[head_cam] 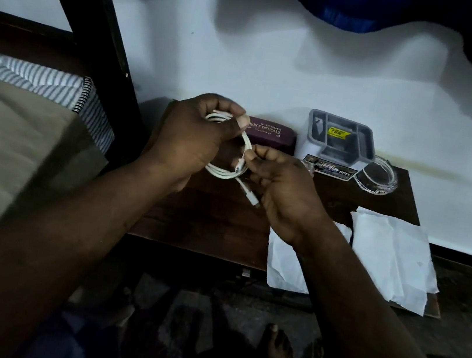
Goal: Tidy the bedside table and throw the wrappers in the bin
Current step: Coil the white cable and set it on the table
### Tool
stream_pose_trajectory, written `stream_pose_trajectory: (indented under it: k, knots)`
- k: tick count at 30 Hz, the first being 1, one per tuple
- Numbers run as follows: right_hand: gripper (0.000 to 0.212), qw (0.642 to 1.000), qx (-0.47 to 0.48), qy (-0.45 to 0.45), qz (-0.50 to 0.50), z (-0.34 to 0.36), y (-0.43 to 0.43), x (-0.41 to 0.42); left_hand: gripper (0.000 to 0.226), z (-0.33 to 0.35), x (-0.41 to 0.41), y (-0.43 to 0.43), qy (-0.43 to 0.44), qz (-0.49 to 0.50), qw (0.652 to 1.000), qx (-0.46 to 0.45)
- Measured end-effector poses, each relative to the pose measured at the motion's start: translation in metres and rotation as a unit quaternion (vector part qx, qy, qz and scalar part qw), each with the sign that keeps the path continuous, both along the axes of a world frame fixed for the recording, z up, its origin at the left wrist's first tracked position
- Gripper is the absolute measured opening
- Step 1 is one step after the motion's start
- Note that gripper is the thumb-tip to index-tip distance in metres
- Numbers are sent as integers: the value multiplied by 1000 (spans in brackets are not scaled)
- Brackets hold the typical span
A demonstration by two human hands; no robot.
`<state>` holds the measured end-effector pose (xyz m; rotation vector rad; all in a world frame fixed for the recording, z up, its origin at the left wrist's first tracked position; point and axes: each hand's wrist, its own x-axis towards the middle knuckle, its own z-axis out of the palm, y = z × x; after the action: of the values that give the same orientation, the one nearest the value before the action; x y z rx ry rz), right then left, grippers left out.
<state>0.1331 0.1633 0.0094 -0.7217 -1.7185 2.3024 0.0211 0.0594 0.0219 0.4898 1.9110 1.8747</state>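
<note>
Above the dark wooden bedside surface (216, 222), the left hand (191, 138) grips a coiled white charging cable (229, 174) while the right hand (281, 192) pinches its loose end, leaving crumpled white paper wrappers (391, 257) not yet binned at the surface's right edge.

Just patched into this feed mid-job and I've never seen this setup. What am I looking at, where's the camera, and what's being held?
There is no machine: these are a person's two bare hands, seen from one camera worn on the head, looking down. The left hand grips a coiled white cable; the right hand pinches it near its plug. Below is a dark wooden bedside table with a maroon spectacle case, a grey organiser, a glass dish and white paper wrappers at its right edge.
</note>
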Motion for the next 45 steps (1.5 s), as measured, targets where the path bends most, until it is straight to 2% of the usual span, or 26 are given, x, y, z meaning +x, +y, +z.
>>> stream_pose_trajectory:
  k: [3,7,9,11,13,16,17,19,21,24,27,29,32,34,37,41,45]
  knots:
    - [18,998,-42,-15,40,-2,-5,-4,7,-2,-8,-6,0,-15,1000,3]
    - [15,983,-172,-2,65,-3,-3,-4,24,-5,-15,-12,-1,-37,999,-15]
    - [19,980,-190,-5,65,-4,-5,-6,28,-7,-17,-13,17,-36,999,-25]
    - [29,986,-156,-15,62,-7,-8,-11,31,-10,-19,-12,54,-27,997,-53]
    - [37,995,-78,-31,50,-8,-11,-14,35,-14,-21,-11,67,-21,994,-78]
    - [22,996,69,-52,22,-8,-14,-17,29,-17,-29,-14,53,3,995,-83]
    - [24,993,102,-53,5,-8,-14,-18,27,-18,-32,-15,45,8,996,-82]
    - [27,986,151,-61,-29,-6,-16,-20,26,-19,-35,-16,28,9,997,-76]
    - [21,978,185,-61,-67,-6,-16,-24,23,-19,-37,-19,17,10,997,-77]
    - [10,968,206,-40,-140,-6,-10,-30,16,-20,-44,-27,34,1,992,-120]
    - [16,956,223,-17,-188,-6,-3,-35,12,-24,-51,-35,26,-33,985,-165]
    - [23,947,245,-23,-205,-12,-1,-41,16,-26,-52,-36,-24,-34,989,-145]
    - [18,929,284,-37,-236,-19,-2,-51,21,-25,-53,-36,-81,-13,990,-112]
    - [24,919,294,-25,-260,-21,-4,-57,19,-26,-54,-37,-100,3,991,-94]
    - [32,923,247,-13,-296,-21,-4,-64,16,-27,-59,-41,-104,36,990,-82]
    - [31,939,186,-12,-289,-27,-10,-69,27,-29,-69,-49,-140,79,985,-57]
    - [33,930,212,7,-299,-29,-13,-70,16,-29,-73,-50,-178,96,979,-21]
